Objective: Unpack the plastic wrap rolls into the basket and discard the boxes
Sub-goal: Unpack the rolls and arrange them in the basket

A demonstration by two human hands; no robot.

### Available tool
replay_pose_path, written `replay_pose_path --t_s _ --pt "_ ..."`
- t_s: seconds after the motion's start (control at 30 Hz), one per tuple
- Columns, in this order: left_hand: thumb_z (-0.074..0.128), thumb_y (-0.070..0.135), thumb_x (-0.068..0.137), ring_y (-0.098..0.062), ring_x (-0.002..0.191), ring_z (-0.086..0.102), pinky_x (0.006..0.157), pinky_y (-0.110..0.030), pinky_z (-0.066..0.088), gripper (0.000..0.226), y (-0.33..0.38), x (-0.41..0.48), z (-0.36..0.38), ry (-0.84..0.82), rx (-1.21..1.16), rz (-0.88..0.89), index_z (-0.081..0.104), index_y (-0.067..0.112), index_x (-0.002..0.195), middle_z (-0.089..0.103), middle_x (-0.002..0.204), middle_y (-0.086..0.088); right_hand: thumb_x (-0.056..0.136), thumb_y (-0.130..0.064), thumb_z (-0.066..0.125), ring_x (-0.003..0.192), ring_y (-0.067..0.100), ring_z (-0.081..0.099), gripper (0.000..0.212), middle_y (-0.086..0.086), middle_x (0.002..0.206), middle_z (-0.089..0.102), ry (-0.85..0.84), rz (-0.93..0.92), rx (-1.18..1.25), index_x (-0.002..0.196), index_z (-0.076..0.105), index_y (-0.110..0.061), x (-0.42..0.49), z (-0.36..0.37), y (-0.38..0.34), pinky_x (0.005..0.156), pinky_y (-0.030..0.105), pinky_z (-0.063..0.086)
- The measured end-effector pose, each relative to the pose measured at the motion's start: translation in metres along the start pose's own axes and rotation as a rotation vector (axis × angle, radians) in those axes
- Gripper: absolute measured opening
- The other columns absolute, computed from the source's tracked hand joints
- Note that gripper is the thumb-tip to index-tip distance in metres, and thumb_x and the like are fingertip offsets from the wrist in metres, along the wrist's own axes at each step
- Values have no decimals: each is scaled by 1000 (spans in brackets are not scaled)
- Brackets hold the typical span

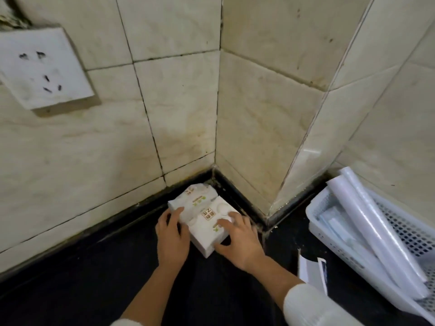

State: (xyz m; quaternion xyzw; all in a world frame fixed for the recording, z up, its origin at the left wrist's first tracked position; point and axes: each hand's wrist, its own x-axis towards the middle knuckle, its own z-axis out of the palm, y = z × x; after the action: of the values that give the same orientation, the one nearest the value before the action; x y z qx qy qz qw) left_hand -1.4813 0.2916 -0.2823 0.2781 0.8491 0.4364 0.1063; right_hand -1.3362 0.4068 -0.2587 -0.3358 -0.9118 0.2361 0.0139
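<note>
Two white boxes with green and brown print lie side by side in the corner of a black counter. My right hand (pixel 237 241) grips the nearer box (pixel 207 231), fingers on its top and thumb at its near end. My left hand (pixel 173 234) rests against the left side of the boxes, fingers touching the farther box (pixel 188 201). At the right stands a white perforated basket (pixel 409 234) holding several clear plastic wrap rolls (pixel 376 222) that lean out over its rim.
Tiled walls close the corner behind the boxes, and a tiled pillar juts out between boxes and basket. A wall socket (pixel 44 69) sits high on the left. A flat white and dark piece of packaging (pixel 313 271) lies on the counter (pixel 94 278) before the basket.
</note>
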Motion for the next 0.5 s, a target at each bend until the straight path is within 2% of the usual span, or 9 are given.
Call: replay_pose_path --t_s 0.1,0.17,0.27,0.37,0.43,0.5 --pt "59 19 91 -29 137 28 105 -39 35 43 -9 38 -2 -130 4 -33 51 28 133 26 151 -10 82 -51 56 136 24 25 57 -1 150 31 34 -45 -110 136 43 -36 4 5 3 106 43 28" --pt "64 23 88 -32 133 34 106 -42 37 47 -13 57 0 -225 54 -88 53 21 134 24 151 -12 84 -48 55 134 26 27 55 2 148 34 53 -88 -188 136 43 -34 4 7 7 104 44 30" --pt "67 25 87 -33 119 51 98 -40 46 38 -15 70 2 -195 93 -145 65 8 121 32 148 -15 87 -48 55 126 27 36 54 5 139 40 95 -105 -206 137 45 -31 2 11 9 99 42 36" --pt "70 20 85 -25 100 64 84 -33 52 26 -6 72 -3 -87 -164 -167 71 4 105 62 120 -12 91 -47 52 110 24 49 56 5 121 46 90 -72 -158 143 40 -29 0 18 8 89 37 46" --pt "71 20 84 -14 92 66 84 -31 54 17 7 71 -11 -36 -324 -153 73 12 99 68 105 -5 95 -47 48 108 22 54 56 3 121 50 64 -12 -86 146 33 -32 1 23 6 88 36 48" --pt "72 23 83 -13 96 67 87 -32 54 14 19 73 -18 -20 -458 -133 74 20 97 69 107 -3 97 -45 46 110 20 55 54 1 122 54 71 15 -25 147 31 -33 8 25 2 87 34 48"
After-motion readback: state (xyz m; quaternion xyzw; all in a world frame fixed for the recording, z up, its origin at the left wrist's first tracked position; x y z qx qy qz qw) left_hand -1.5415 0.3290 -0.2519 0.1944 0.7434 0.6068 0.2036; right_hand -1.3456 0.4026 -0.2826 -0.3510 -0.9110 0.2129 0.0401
